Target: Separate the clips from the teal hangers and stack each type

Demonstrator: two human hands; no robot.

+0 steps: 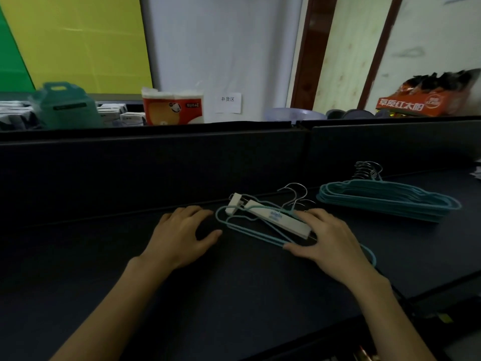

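Dim, flat indoor light leaves the dark table [234,295] nearly featureless, with only soft shadows under the hands. Above the table the yellow wall panel [78,43] is brightest. Wide-angle bending bows the edges; everything looks slightly soft and smeared.

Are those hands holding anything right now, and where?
The right hand rests on the clipped hangers, fingers at the near end of the white clip. The left hand holds nothing.

Few loose teal wire hangers [250,230] lying flat, white plastic clips [273,217] across them; neat teal hanger stack [387,201] well right.
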